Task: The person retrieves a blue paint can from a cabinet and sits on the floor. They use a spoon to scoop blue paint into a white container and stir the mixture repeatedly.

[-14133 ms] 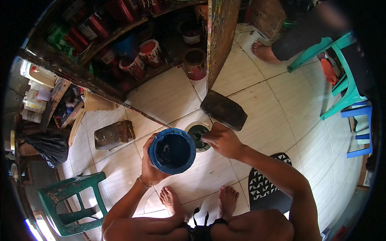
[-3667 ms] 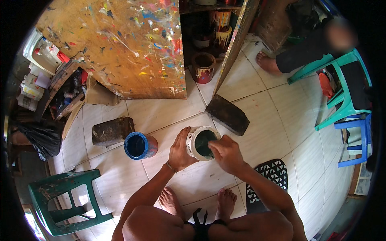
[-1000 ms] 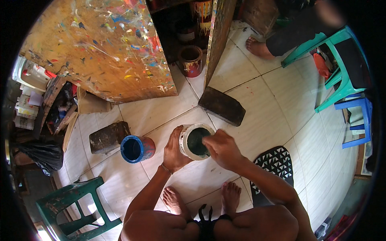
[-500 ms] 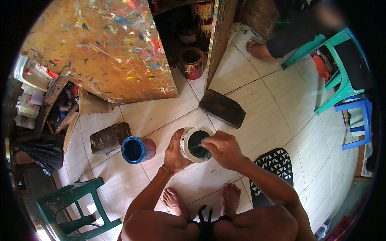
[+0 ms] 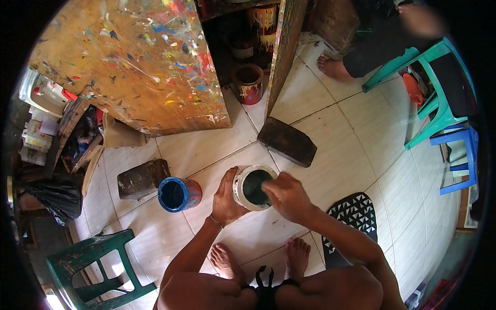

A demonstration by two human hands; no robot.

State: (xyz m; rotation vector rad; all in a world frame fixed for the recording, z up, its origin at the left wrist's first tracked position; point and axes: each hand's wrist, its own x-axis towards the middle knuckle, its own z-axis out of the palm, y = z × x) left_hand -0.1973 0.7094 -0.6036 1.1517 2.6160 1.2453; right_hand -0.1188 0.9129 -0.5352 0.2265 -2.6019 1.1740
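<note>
A white tub (image 5: pixel 238 188) with dark green contents stands between my feet and the wooden cabinet. My left hand (image 5: pixel 227 199) is wrapped round its left side. Over the right part of its mouth, my right hand (image 5: pixel 287 197) is closed in a pinch, with the fingertips above the dark green contents (image 5: pixel 254 187). Whatever those fingers hold is hidden or too small to make out. To the left of the tub, apart from my left hand, stands a can (image 5: pixel 192 194) with a blue rim and dark blue inside.
Two dark blocks (image 5: pixel 287 141) (image 5: pixel 143 178) lie on the tiles. A paint-flecked cabinet (image 5: pixel 124 67) has its door ajar, with a red can (image 5: pixel 248 85) there. A green stool (image 5: pixel 98 274) stands lower left, a patterned mat (image 5: pixel 353 214) lower right. Another person's foot (image 5: pixel 333 67) is upper right, beside a green chair (image 5: pixel 439 93).
My right hand has shifted slightly to the right and down over the tub's mouth. My left hand keeps its hold on the tub. The whole view has moved very slightly.
</note>
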